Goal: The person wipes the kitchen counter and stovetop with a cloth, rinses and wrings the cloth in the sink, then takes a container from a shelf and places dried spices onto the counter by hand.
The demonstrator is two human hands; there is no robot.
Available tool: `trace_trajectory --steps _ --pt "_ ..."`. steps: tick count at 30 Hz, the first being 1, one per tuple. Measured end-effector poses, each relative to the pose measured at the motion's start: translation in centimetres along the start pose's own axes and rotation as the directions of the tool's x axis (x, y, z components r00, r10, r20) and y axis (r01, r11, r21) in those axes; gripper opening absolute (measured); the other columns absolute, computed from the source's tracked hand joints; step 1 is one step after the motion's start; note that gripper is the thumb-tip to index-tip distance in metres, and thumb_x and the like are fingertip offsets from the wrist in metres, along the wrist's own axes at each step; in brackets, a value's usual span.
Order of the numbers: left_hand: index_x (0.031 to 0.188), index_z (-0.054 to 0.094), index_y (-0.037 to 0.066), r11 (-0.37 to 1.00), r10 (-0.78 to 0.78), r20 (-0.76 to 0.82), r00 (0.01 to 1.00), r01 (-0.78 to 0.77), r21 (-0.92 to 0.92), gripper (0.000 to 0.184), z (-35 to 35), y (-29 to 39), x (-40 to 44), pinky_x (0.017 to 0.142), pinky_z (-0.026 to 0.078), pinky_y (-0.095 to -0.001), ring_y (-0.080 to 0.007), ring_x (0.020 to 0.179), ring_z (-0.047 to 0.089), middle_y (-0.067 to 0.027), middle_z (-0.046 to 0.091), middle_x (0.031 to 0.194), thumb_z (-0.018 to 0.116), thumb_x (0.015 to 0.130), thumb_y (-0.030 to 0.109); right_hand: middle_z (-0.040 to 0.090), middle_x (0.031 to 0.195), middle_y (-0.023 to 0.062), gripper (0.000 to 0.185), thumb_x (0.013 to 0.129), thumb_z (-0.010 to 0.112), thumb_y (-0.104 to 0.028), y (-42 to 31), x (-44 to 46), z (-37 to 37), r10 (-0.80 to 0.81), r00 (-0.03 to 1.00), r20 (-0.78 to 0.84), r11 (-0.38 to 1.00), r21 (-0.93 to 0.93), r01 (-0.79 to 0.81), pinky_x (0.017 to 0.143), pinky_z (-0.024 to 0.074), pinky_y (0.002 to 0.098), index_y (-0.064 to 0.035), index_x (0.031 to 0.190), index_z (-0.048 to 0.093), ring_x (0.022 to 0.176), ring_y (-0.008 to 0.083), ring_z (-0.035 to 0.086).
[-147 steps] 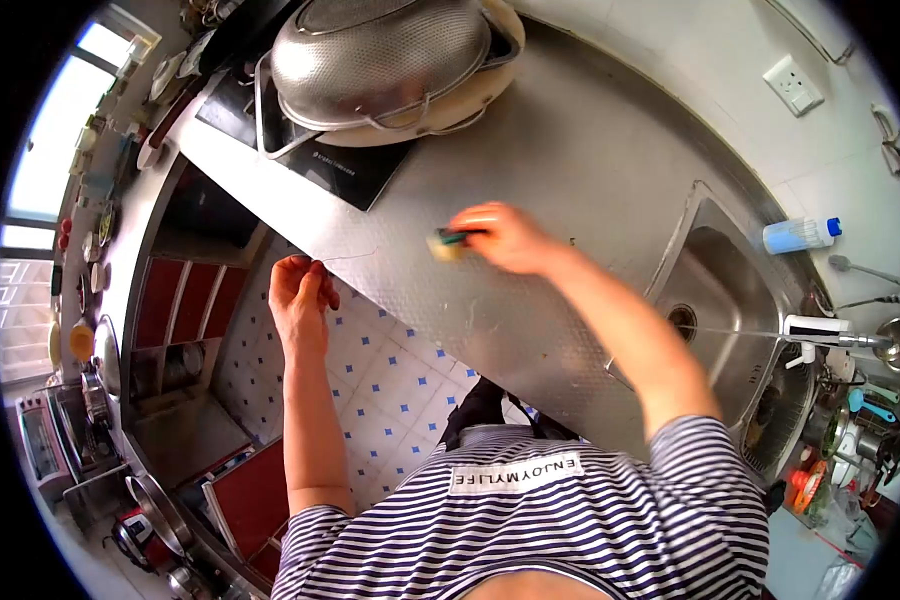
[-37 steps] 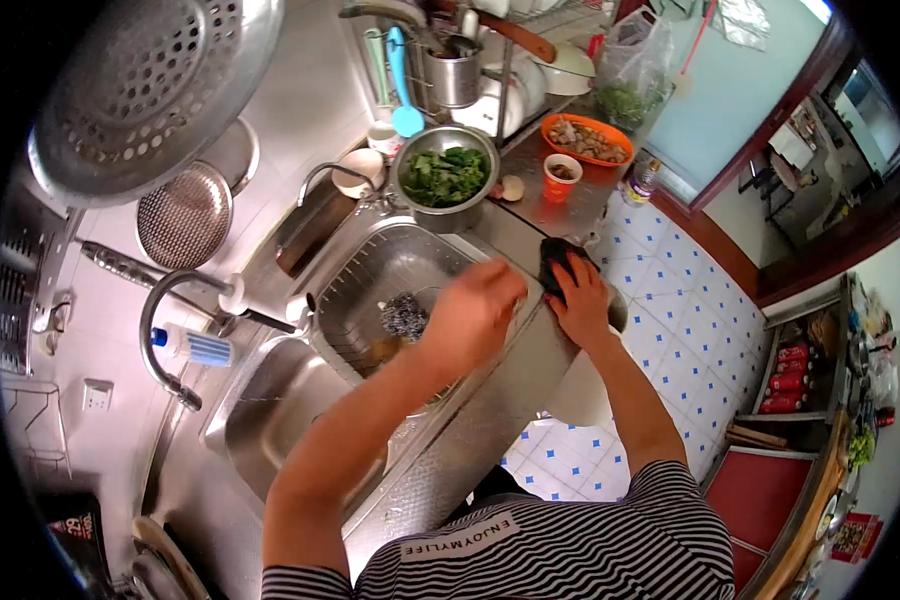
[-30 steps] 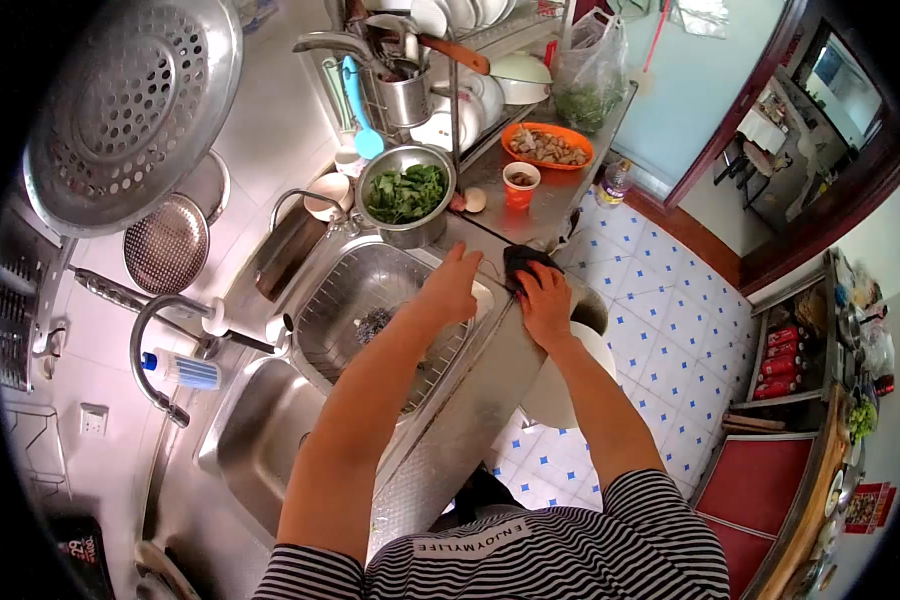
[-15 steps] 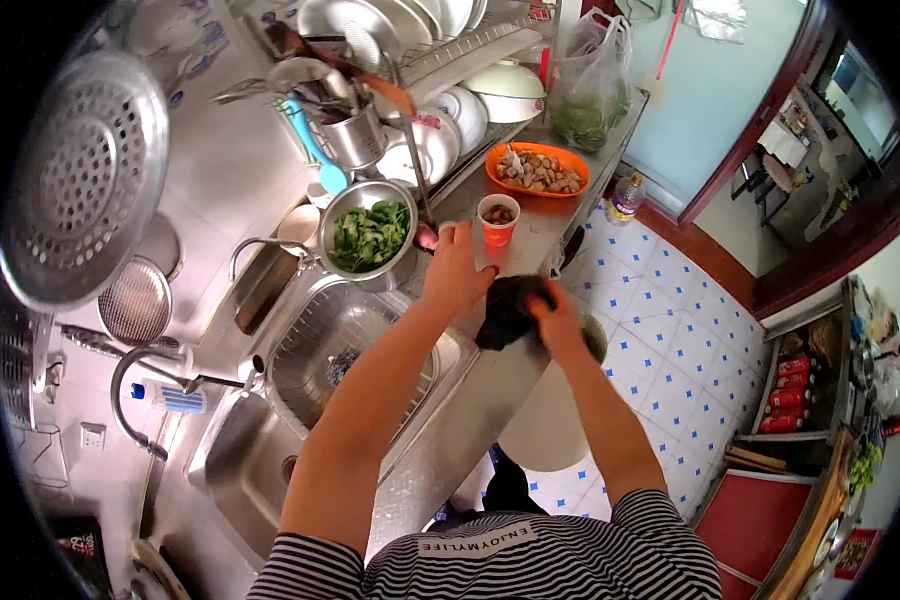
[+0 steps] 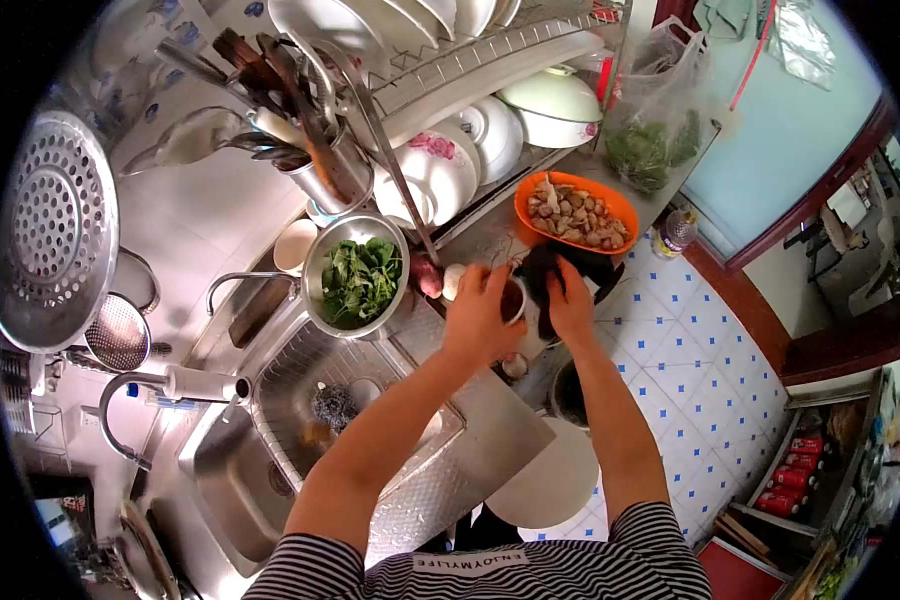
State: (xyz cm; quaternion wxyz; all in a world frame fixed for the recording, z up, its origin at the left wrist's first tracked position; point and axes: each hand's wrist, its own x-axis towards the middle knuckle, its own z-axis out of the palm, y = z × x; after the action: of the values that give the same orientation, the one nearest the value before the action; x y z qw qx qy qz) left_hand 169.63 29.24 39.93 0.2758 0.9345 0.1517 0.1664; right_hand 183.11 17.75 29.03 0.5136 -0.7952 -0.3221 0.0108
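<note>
My left hand (image 5: 482, 318) is wrapped around a paper cup (image 5: 516, 299), its white rim showing beside my fingers. In my right hand (image 5: 572, 308) is a limp black cloth-like thing (image 5: 542, 262), gripped between thumb and fingers just right of the cup. Whether it is fabric or a plastic bag I cannot tell. Behind both hands, an orange basin (image 5: 523, 205) holds several small beige-brown pieces. A pale round bulb (image 5: 454, 281) and a reddish one (image 5: 427, 276) lie left of my left hand. Below the cup, a small pale lump (image 5: 515, 366) rests on the counter.
A metal bowl of green leaves (image 5: 358, 280) stands by the sink (image 5: 232, 470), which has a wire rack over one side. Behind are a utensil holder (image 5: 332, 178) and a dish rack with plates. A leafy plastic bag (image 5: 660, 110) sits far right; a pale bin (image 5: 545, 490) stands below.
My left hand has come onto the paper cup. My right hand has moved the black thing up and toward the orange basin. The camera view has shifted too.
</note>
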Motion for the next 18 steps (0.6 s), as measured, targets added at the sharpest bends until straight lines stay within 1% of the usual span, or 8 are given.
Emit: trace_trajectory --steps 3,5,7,8,10,11,13,18 --pt "0.126 0.045 0.008 0.997 -0.067 0.066 0.996 0.069 -0.028 0.072 -1.8 -0.3 -3.6 0.088 0.045 -0.0405 -0.0357 0.105 0.050 -0.0161 0.044 0.113 0.073 0.061 0.021 0.052 0.125 0.0202 0.041 0.094 0.045 -0.023 -2.3 2.7 2.6 0.246 0.969 -0.016 0.952 0.193 -0.238 0.095 0.0393 0.0379 -0.0010 0.128 0.044 0.113 0.0353 0.051" --pt "0.124 0.047 0.008 0.995 -0.087 0.048 0.995 0.089 -0.034 0.069 -2.8 -0.3 -5.0 0.085 0.046 -0.0407 -0.0349 0.103 0.051 -0.0153 0.045 0.111 0.073 0.062 0.021 0.049 0.128 0.0202 0.041 0.094 0.044 -0.023 -2.7 4.3 5.7 0.136 0.990 -0.039 0.973 0.191 -0.126 0.099 0.0358 0.0396 -0.0005 0.128 0.044 0.117 0.0355 0.047" --pt "0.121 0.048 0.009 0.993 -0.110 0.030 0.993 0.111 -0.039 0.066 -3.4 -0.3 -5.3 0.081 0.048 -0.0410 -0.0340 0.101 0.051 -0.0146 0.046 0.109 0.073 0.062 0.021 0.048 0.130 0.0182 0.038 0.090 0.048 -0.017 -2.8 5.9 8.5 -0.062 0.998 0.003 0.986 -0.155 0.061 0.100 0.0336 0.0429 -0.0017 0.125 0.048 0.120 0.0340 0.044" --pt "0.121 0.049 0.009 0.996 -0.090 0.022 0.996 0.091 -0.019 0.065 -3.5 -0.2 -5.5 0.080 0.048 -0.0407 -0.0336 0.101 0.052 -0.0145 0.046 0.109 0.074 0.062 0.021 0.048 0.130 0.0182 0.038 0.090 0.048 -0.017 -2.7 5.8 9.0 -0.060 0.998 0.009 0.987 -0.149 0.060 0.100 0.0336 0.0429 -0.0017 0.125 0.048 0.120 0.0340 0.044" --pt "0.121 0.049 0.009 0.997 -0.075 0.017 0.997 0.075 0.003 0.065 -3.7 -0.1 -5.7 0.080 0.049 -0.0404 -0.0333 0.100 0.052 -0.0145 0.046 0.109 0.074 0.062 0.021 0.050 0.125 0.0135 0.034 0.081 0.057 -0.011 -3.9 5.6 8.6 -0.226 0.972 0.066 0.917 -0.324 0.235 0.099 0.0348 0.0414 -0.0047 0.115 0.055 0.120 0.0322 0.043" --pt "0.123 0.048 0.009 0.999 -0.049 0.038 0.998 0.048 0.017 0.069 -3.8 -0.1 -5.4 0.082 0.048 -0.0400 -0.0340 0.101 0.052 -0.0151 0.046 0.110 0.075 0.061 0.020 0.050 0.125 0.0135 0.034 0.081 0.057 -0.011 -3.9 5.6 8.1 -0.225 0.972 0.066 0.917 -0.322 0.234 0.099 0.0348 0.0414 -0.0047 0.115 0.055 0.120 0.0322 0.043" --pt "0.125 0.046 0.008 0.999 -0.026 0.064 0.998 0.024 0.029 0.073 -3.9 -0.1 -5.2 0.084 0.048 -0.0396 -0.0347 0.102 0.052 -0.0156 0.045 0.110 0.076 0.059 0.019 0.049 0.127 0.0130 0.035 0.076 0.060 -0.006 -3.1 5.5 5.9 -0.348 0.859 0.375 0.850 -0.260 0.458 0.098 0.0355 0.0447 -0.0069 0.110 0.057 0.120 0.0298 0.043" --pt "0.121 0.049 0.008 0.998 -0.041 0.082 0.996 0.044 -0.042 0.066 -4.1 -0.1 -5.6 0.078 0.049 -0.0402 -0.0341 0.100 0.052 -0.0150 0.046 0.109 0.074 0.062 0.019 0.052 0.124 0.0108 0.036 0.072 0.059 0.001 -0.8 0.9 -2.0 -0.320 0.828 0.460 0.877 -0.187 0.442 0.097 0.0372 0.0429 -0.0073 0.107 0.058 0.118 0.0302 0.045"
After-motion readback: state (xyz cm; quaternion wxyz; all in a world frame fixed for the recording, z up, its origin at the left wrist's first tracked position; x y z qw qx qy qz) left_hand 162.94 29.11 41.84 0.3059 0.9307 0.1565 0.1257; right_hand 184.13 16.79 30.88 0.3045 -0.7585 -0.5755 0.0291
